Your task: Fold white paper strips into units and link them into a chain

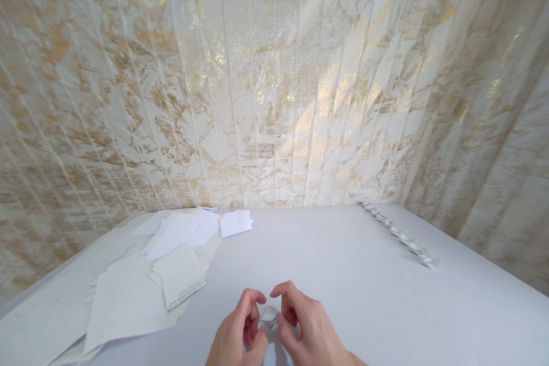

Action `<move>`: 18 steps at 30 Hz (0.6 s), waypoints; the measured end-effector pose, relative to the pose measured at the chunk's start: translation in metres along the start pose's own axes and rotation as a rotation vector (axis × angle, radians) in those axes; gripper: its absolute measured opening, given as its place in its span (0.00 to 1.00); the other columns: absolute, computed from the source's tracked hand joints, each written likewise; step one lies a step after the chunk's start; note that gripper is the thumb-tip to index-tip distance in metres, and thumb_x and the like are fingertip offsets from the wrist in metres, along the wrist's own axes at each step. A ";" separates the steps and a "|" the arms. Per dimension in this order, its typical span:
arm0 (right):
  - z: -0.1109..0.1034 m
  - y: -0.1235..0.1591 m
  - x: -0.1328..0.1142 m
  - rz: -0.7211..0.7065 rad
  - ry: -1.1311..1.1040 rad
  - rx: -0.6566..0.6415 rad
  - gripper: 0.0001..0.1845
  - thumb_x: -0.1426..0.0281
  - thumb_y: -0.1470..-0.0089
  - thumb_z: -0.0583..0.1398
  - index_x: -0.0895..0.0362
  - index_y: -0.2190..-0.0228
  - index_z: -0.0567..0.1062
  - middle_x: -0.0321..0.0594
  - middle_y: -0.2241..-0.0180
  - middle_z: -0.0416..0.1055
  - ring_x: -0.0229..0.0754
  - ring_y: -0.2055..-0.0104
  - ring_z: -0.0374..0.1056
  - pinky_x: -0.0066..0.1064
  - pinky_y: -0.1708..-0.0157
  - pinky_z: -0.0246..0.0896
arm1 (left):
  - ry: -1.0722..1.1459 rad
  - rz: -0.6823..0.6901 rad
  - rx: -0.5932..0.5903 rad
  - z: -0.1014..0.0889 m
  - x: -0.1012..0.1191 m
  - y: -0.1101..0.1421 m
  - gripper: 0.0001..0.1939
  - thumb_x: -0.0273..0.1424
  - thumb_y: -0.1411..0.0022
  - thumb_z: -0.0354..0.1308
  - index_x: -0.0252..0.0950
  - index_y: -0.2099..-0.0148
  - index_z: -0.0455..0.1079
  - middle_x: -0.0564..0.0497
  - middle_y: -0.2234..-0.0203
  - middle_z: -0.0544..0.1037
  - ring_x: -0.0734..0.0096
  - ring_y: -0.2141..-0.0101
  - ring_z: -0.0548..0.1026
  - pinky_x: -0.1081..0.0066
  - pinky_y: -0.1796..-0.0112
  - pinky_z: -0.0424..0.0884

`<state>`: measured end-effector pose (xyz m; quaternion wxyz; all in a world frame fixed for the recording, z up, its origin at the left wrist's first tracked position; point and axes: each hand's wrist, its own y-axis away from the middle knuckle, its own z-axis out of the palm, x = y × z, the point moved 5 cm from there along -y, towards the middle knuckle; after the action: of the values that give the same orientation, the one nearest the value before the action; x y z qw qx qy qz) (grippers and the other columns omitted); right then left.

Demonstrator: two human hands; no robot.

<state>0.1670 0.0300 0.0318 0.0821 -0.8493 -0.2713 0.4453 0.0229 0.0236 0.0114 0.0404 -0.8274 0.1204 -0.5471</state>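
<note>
A small folded piece of white paper [269,317] is between my two hands at the bottom middle, just above the white table. My left hand [242,329] grips its left side, with the thumb low and the index finger curled over the top. On the other side, my right hand [306,326] pinches the right edge with the thumb, its index finger bent and raised above the paper. The paper has a pointed upper edge and looks partly opened out; its finer folds are too small to tell.
Loose white sheets [128,297] spread over the left of the table [300,251]. A stack of printed squares [180,277] lies on them, with blank paper [184,231] behind and small white squares [235,223] beside it. A row of folded paper pieces [398,234] runs along the right. A patterned curtain [274,80] hangs behind.
</note>
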 end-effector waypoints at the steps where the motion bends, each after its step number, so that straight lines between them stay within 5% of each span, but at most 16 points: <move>1: 0.000 0.000 -0.001 -0.012 0.011 0.000 0.20 0.79 0.53 0.52 0.54 0.57 0.65 0.27 0.77 0.54 0.37 0.75 0.57 0.28 0.72 0.54 | 0.007 0.003 -0.004 0.000 0.000 0.000 0.10 0.30 0.44 0.51 0.40 0.58 0.61 0.62 0.78 0.56 0.72 0.76 0.62 0.74 0.72 0.60; 13: 0.001 0.000 -0.006 -0.106 0.107 -0.003 0.23 0.80 0.55 0.51 0.53 0.56 0.64 0.27 0.77 0.54 0.37 0.77 0.56 0.26 0.74 0.52 | -0.002 -0.006 0.000 0.002 -0.006 -0.001 0.07 0.35 0.37 0.46 0.41 0.58 0.60 0.63 0.79 0.51 0.71 0.78 0.59 0.73 0.73 0.56; 18: 0.002 0.000 -0.006 -0.102 0.127 -0.032 0.23 0.80 0.55 0.51 0.54 0.56 0.65 0.27 0.77 0.54 0.37 0.77 0.56 0.26 0.75 0.50 | -0.031 0.041 0.016 0.005 -0.008 0.002 0.08 0.36 0.33 0.42 0.42 0.56 0.59 0.61 0.78 0.60 0.69 0.77 0.65 0.73 0.71 0.61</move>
<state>0.1625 0.0270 0.0347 0.1083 -0.8620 -0.3156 0.3816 0.0246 0.0234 0.0018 0.0603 -0.8328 0.1324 -0.5341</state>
